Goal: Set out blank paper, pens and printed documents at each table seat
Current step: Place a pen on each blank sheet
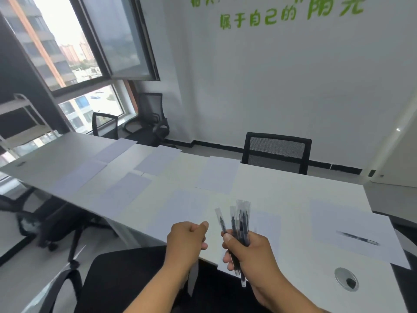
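The right hand (pixel 246 249) is wrapped tight around a bundle of pens (pixel 239 224), clear caps fanning upward above the near edge of the white counter (pixel 282 184); one pen stands a little apart on the bundle's left. Just left of the bundle, not touching it, the left hand (pixel 186 239) is loosely curled with thumb against forefinger and appears to hold nothing.

Right of the bundle, a single pen (pixel 357 238) lies on a blank sheet (pixel 352 224) whose right corner reaches the counter's right edge. Beyond the bundle, more sheets (pixel 217 175) lie in two rows toward the far left end of the counter, apart from each other with bare surface between them. Another sheet lies under the bundle, its near edge running just past the counter's near edge. A round cable grommet (pixel 346 279) sits right of the bundle and closer to the viewer, near the counter's front edge.

A black mesh chair (pixel 277 152) stands at the far edge beyond the bundle. A dark chair back (pixel 126 279) fills the space below the hands, cut off by the frame. Blur smears the single pen, and I cannot tell whether any sheet carries print.
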